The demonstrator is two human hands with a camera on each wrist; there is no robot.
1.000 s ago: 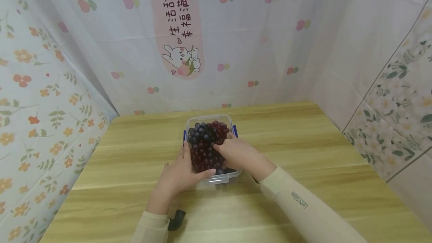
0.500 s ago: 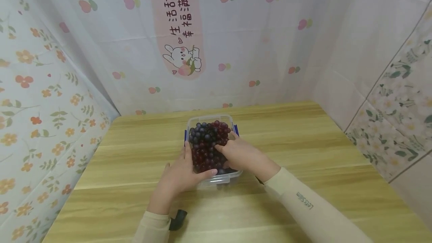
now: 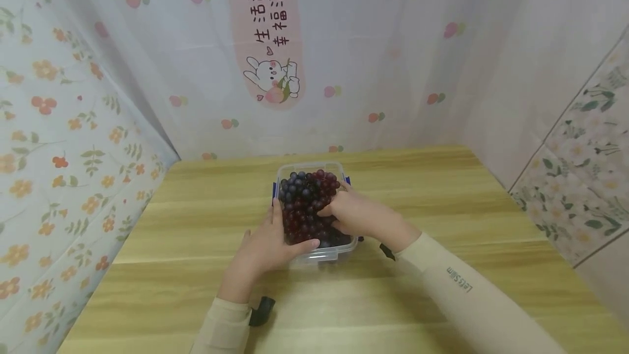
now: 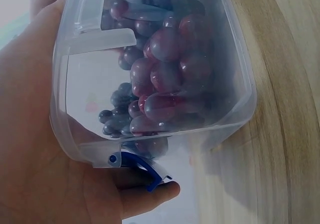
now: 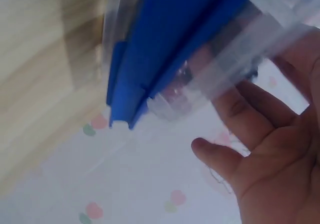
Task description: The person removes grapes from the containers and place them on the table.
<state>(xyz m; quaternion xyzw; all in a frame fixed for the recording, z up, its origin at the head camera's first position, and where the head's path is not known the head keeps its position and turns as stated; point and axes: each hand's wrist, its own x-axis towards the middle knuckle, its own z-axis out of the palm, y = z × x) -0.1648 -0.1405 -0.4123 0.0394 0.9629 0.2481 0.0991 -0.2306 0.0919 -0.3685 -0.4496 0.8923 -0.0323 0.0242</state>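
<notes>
A clear plastic container (image 3: 319, 258) with blue side latches (image 4: 142, 169) stands on the table, filled with dark red and blue-black grapes (image 3: 302, 195). My left hand (image 3: 260, 250) rests against its near left corner. The left thumb lies straight along the near rim, and the fingers extend along the left side. From the right, my right hand (image 3: 363, 214) reaches over the rim with its fingers curled in among the grapes; the fingertips are partly hidden there. In the right wrist view, the little finger (image 5: 220, 156) sticks out beyond the container wall.
The wooden table (image 3: 206, 195) runs back to a white curtain (image 3: 393, 59) printed with fruit and a rabbit. Floral cloth (image 3: 64, 190) hangs on the left, and a patterned panel (image 3: 585, 179) stands on the right. Dark straps (image 3: 262, 311) show at both wrists.
The head view has shifted slightly. My right hand has risen a little in the grapes, and the near right rim shows more. The left hand keeps its place on the container.
</notes>
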